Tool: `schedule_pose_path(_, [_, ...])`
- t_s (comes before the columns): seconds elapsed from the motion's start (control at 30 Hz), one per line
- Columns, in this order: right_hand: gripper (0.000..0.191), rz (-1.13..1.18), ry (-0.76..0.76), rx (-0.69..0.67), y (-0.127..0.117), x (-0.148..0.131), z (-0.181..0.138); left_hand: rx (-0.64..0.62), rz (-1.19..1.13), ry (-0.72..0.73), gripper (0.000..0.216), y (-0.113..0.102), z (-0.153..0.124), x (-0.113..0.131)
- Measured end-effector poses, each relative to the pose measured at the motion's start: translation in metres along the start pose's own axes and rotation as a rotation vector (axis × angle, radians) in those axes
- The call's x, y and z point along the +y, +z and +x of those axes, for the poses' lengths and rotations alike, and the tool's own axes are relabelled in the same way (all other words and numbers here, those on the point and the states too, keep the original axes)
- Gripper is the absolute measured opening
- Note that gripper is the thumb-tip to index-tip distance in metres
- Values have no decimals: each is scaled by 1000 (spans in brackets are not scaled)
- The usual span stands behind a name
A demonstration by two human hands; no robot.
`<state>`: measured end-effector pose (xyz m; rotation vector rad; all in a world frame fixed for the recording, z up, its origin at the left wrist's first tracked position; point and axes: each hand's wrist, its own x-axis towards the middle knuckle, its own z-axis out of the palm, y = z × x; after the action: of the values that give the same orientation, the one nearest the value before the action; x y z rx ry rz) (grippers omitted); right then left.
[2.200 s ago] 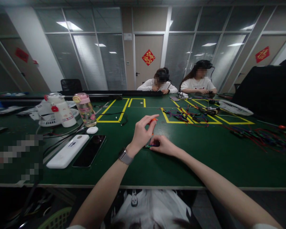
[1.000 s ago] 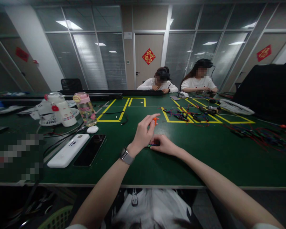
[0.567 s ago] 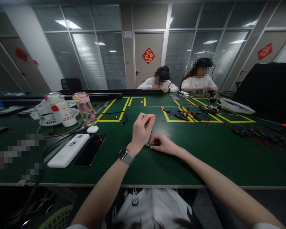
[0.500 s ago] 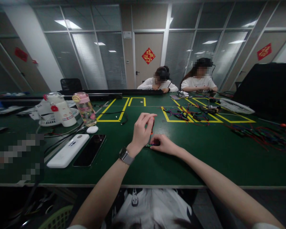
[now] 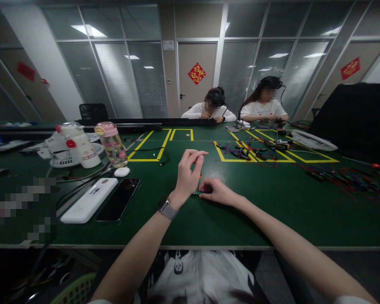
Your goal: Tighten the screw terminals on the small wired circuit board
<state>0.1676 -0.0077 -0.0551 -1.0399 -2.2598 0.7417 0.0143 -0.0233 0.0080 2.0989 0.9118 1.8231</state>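
Observation:
My left hand (image 5: 189, 173), a watch on its wrist, is closed around the top of an upright screwdriver (image 5: 199, 183). Only a bit of orange-red handle and the thin shaft show below the fingers. The shaft points down at a small green circuit board (image 5: 196, 193) on the table. My right hand (image 5: 218, 192) pinches the board's right side between thumb and fingers, with dark and purplish wires partly hidden inside its curl. Whether the tip sits in a screw is too small to tell.
Left of my hands lie a black phone (image 5: 118, 200), a white power bank (image 5: 89, 200) and a white case (image 5: 122, 172). Behind them stand a bottle (image 5: 112, 145) and a white jug (image 5: 82, 147). Wired boards (image 5: 342, 177) lie to the right. Two people sit across the table.
My left fingers have shifted slightly around the screwdriver, and less of its handle shows now. My right hand stays at the board. The view has moved a little.

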Motion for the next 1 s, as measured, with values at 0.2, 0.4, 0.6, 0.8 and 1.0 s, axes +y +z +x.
schedule_pose_path(0.2, [10, 0, -12, -12, 0, 0, 1, -100, -199, -99, 25, 3, -1, -6])
schedule_pose_path(0.4, [10, 3, -8, -11, 0, 1, 1, -37, -127, -76, 17, 1, 2, -6])
schedule_pose_path(0.6, [10, 18, -4, -6, -1, 1, -1, 62, 69, 14, 2, -2, 3, -2])
schedule_pose_path(0.8, [10, 22, -8, -10, -2, -1, 0, -75, -47, -27, 24, -1, 1, -3])
schedule_pose_path(1.0, [9, 7, -17, -9, 0, 2, 1, -146, -199, -86, 26, 2, 0, -3])
